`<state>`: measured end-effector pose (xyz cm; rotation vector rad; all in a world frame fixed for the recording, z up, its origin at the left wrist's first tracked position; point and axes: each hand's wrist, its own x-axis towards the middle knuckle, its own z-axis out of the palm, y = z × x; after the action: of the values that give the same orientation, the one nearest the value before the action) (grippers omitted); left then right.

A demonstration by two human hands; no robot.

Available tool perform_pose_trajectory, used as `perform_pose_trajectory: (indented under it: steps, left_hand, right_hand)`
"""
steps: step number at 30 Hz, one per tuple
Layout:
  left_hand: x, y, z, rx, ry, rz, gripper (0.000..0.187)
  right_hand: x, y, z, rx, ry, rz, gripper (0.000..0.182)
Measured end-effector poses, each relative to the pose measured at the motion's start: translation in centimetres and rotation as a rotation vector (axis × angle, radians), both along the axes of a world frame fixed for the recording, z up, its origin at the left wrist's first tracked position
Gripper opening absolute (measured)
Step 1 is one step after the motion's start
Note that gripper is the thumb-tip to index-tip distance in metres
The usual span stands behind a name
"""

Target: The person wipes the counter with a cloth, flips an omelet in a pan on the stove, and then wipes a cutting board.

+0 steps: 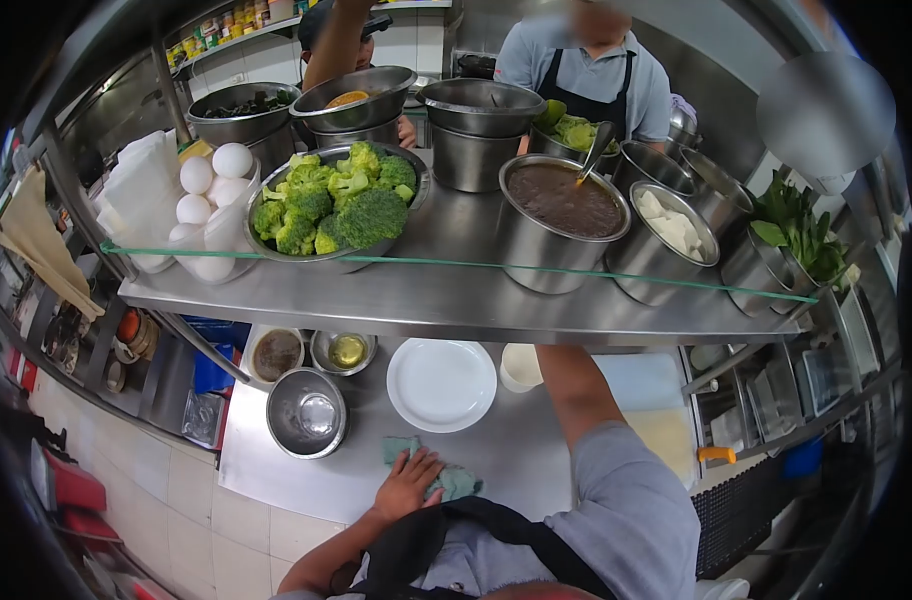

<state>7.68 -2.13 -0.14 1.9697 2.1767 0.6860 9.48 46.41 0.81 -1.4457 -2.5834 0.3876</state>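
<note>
Your left hand [408,483] presses flat on the green cloth [446,478] on the counter [516,450].
Your right arm reaches under the shelf [456,300]; that hand is hidden, so its grip can't be told. A white plate [441,384] sits nearby.

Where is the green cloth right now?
In the head view, the green cloth lies on the steel counter at bottom centre, under the person's left hand, just below the empty white plate and right of the empty steel bowl.

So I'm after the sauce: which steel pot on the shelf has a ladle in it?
The pot of dark brown sauce, mid-shelf right of the broccoli bowl; its ladle leans against the rim.
</note>
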Motion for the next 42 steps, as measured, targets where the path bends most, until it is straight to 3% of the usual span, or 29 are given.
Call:
perform_pose_trajectory:
  steps: [23,27,31,34,37,39,42]
  left_hand:
    - [0.6,0.2,0.8,0.025,0.033,-0.011,0.052]
    - [0.5,0.2,0.1,0.032,0.047,-0.009,0.051]
    - [0.2,0.5,-0.1,0.036,0.053,-0.036,0.051]
    - [0.5,0.0,0.0,0.032,0.031,-0.028,0.051]
    - [0.3,0.0,0.1,0.039,0.023,-0.012,0.051]
    - [0.3,-0.2,0.1,0.055,0.02,0.033,0.051]
    - [0.3,-0.4,0.1,0.043,-0.017,0.043,0.051]
  right_hand:
    - [-3.7,-5.6,3.8,0.048,-0.082,0.167,0.037]
    - [-2.6,-4.0,7.9,0.108,-0.091,0.141,0.037]
    - [-1.7,-7.1,11.4,0.139,-0.219,0.297,0.036]
    - [-2.2,-10.7,9.5,0.082,-0.295,0.411,0.036]
    - [-3.6,-9.5,5.7,0.024,-0.231,0.26,0.04]
    - [-4.4,-7.5,2.0,0.152,-0.134,0.195,0.037]
    - [-5.9,-7.1,1.5,0.35,-0.005,0.264,0.036]
